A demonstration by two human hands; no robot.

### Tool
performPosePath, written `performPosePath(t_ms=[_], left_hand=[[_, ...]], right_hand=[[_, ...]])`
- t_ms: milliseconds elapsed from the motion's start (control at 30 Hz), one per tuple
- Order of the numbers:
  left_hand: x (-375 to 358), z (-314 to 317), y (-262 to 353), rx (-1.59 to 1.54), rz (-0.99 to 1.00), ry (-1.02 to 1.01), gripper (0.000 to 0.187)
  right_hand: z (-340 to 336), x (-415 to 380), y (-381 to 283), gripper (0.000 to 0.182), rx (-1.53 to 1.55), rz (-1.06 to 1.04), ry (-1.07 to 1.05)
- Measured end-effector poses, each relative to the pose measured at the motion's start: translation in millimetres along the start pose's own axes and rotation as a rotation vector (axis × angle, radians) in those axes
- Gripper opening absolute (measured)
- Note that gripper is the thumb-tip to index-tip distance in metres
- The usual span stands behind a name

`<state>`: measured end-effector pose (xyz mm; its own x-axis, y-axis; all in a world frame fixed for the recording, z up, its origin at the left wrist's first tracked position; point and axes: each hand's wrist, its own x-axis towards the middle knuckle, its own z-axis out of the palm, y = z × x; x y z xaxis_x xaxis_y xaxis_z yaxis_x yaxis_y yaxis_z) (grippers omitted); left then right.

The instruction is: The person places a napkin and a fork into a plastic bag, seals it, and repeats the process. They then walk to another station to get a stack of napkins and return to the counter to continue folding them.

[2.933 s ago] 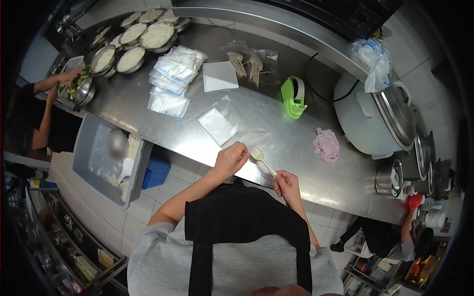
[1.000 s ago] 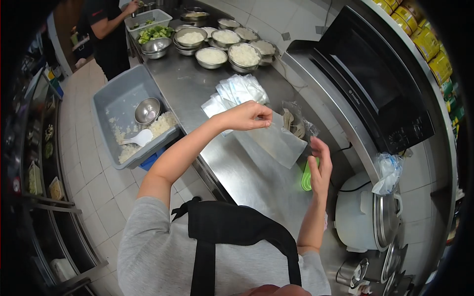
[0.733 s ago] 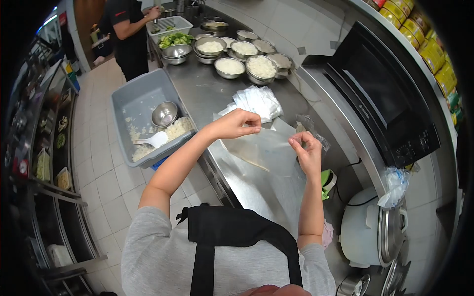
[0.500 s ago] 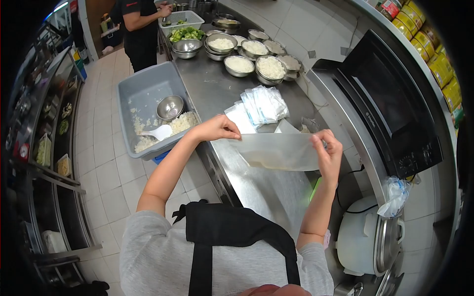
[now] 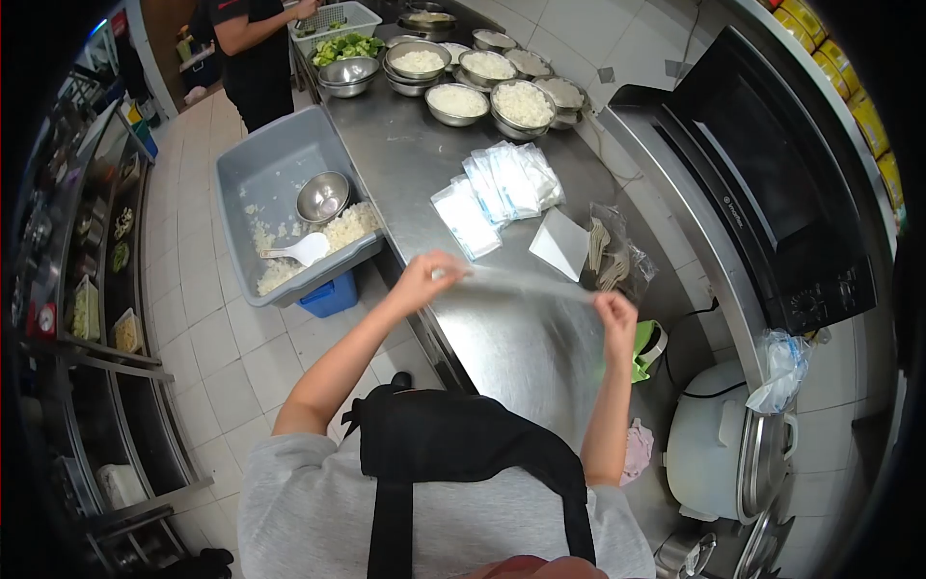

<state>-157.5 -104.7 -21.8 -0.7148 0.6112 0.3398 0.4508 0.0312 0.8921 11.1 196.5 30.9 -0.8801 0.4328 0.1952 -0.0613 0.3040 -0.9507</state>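
A clear plastic bag [image 5: 529, 281] is stretched between my two hands above the steel counter [image 5: 492, 338], blurred by motion. My left hand [image 5: 429, 280] pinches its left end between thumb and fingers. The other end is pinched in my right hand [image 5: 615, 323], a little lower and nearer to me. Just beyond the bag lie several flat clear packets [image 5: 511, 183] with white and blue contents. A white square packet [image 5: 560, 244] rests beside an opened clear wrapper with brownish folded pieces [image 5: 603, 253].
Left of the counter stands a grey tub [image 5: 234, 203] with rice, a steel bowl [image 5: 323, 197] and a white rice paddle [image 5: 304, 249]. Bowls of rice [image 5: 522, 104] crowd the far counter. A black microwave [image 5: 772, 183] is on the right shelf. A person [image 5: 253, 58] stands at the far left.
The bag has turned from a broad, hanging face to a thin, nearly edge-on strip. My right hand has moved down and slightly left; my left hand has shifted a little left and down.
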Motion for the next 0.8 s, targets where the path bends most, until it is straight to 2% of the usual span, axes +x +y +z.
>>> performPosePath(t_ms=[67, 100, 167, 233, 267, 333, 367, 400, 467, 533, 567, 633, 667, 733, 767, 800], left_hand=[[-31, 19, -19, 0.156, 0.106, 0.002, 0.014], [-47, 26, -26, 0.155, 0.093, -0.006, 0.014], [-73, 35, -34, 0.411, 0.099, -0.034, 0.019], [-84, 39, -34, 0.443, 0.120, -0.022, 0.022], [-87, 41, -33, 0.483, 0.146, 0.004, 0.025], [-91, 45, -31, 0.464, 0.143, 0.008, 0.029], [-92, 47, -28, 0.464, 0.142, 0.004, 0.029], [-91, 47, -25, 0.465, 0.143, 0.004, 0.029], [-90, 46, -23, 0.462, 0.134, 0.002, 0.028], [-89, 41, -27, 0.463, 0.123, 0.009, 0.027], [-90, 39, -34, 0.358, 0.099, 0.034, 0.024], [-93, 36, -40, 0.250, 0.072, 0.062, 0.022], [-95, 34, -41, 0.185, -0.002, 0.071, 0.018], [-95, 32, -42, 0.117, -0.075, 0.073, 0.015], [-94, 32, -42, 0.134, -0.145, 0.074, 0.012], [-93, 31, -42, 0.153, -0.213, 0.075, 0.011]], right_hand=[[-14, -26, 57, 0.013, -0.154, 0.190, -0.053], [-14, -39, 68, 0.013, -0.151, 0.204, -0.055], [-1, -64, 79, 0.015, -0.560, -0.083, 0.080], [33, -74, 44, 0.023, -0.488, -0.100, 0.048], [55, -79, 27, 0.026, -0.447, -0.151, -0.013], [97, -87, 39, 0.037, -0.466, -0.310, -0.234], [118, -85, 22, 0.043, -0.503, -0.370, -0.365], [137, -84, 18, 0.047, -0.501, -0.436, -0.400], [154, -79, 31, 0.039, -0.646, -0.502, -0.367], [143, -67, 58, 0.029, -0.818, -0.492, -0.305], [132, -63, 63, 0.012, -0.827, -0.463, -0.246], [104, -54, 57, 0.009, -0.842, -0.370, -0.234], [89, -52, 63, 0.009, -0.842, -0.369, -0.239], [63, -47, 81, 0.005, -0.465, -0.019, -0.276], [52, -44, 90, 0.005, -0.465, -0.014, -0.273], [43, -40, 99, 0.005, -0.235, 0.157, -0.292]])
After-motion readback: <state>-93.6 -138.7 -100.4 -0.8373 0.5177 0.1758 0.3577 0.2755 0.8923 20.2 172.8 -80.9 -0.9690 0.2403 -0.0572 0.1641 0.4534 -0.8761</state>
